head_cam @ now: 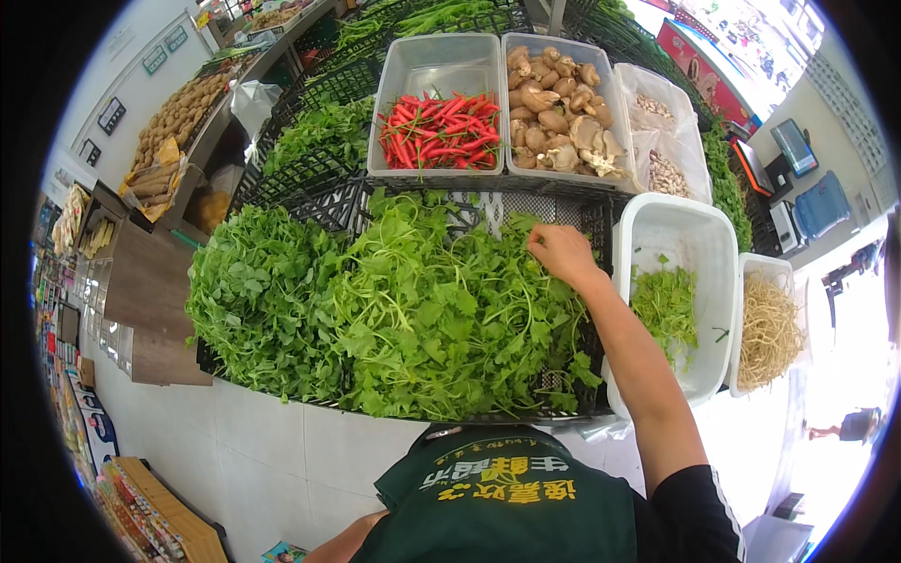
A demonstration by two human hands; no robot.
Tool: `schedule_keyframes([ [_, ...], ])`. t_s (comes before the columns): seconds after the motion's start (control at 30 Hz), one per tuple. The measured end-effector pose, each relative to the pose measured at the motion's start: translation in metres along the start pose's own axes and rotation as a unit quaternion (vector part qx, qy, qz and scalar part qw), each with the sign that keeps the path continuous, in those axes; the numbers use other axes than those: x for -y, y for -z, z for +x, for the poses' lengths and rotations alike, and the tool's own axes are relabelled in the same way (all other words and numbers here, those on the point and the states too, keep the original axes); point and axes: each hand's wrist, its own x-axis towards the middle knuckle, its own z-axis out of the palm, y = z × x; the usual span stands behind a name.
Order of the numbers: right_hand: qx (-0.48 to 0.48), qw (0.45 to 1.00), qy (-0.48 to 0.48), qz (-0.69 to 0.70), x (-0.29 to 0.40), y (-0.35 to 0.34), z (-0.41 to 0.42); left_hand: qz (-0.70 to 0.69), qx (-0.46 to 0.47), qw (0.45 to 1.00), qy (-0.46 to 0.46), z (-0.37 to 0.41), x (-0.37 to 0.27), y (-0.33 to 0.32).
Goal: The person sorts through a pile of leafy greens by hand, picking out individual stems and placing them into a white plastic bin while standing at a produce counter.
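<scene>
My right hand [562, 250] reaches to the far right part of a heap of light green leafy greens [436, 310], celery-like with thin stems. Its fingertips are curled at a leaf there; whether they grip it, I cannot tell. The greens lie in a black plastic crate [598, 232] whose mesh bottom shows at the back. Left of them sits a pile of darker small-leaved greens [267, 295]. Out of view is my left hand; only part of that forearm shows at the lower edge, beside my dark green apron [514, 514].
Behind the crate stand clear bins of red chillies [440, 134] and brown mushrooms [556, 105]. On the right are a white tub [711, 225] holding some loose greens [665, 302] and a bin of pale root strands [771, 331]. Potatoes [176, 112] fill a shelf at left.
</scene>
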Motion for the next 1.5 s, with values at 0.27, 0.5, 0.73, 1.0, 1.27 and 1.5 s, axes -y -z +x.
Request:
schedule_keyframes([
  [0.27,-0.028,0.988,-0.045,0.148,-0.015,0.036,-0.015,0.090,0.053,0.994,-0.031,0.001,-0.013,0.005],
  [0.5,-0.066,0.969,0.016,0.237,-0.011,0.069,-0.036,0.644,0.264,0.694,-0.184,-0.020,-0.082,0.041],
  [0.73,-0.052,0.925,0.024,0.376,0.008,0.108,-0.067,0.249,0.154,0.692,-0.660,-0.201,-0.311,0.035],
  [1.0,-0.028,0.863,0.080,0.498,0.069,0.132,-0.090,-0.123,0.269,0.608,-0.736,-0.255,-0.456,-0.115],
  [1.27,-0.117,0.912,0.072,0.386,0.057,0.128,-0.102,-0.104,0.423,0.655,-0.618,-0.259,-0.469,-0.110],
  [1.5,-0.213,0.932,0.267,0.122,0.075,0.136,-0.094,-0.019,0.382,0.642,-0.665,-0.272,-0.500,-0.086],
])
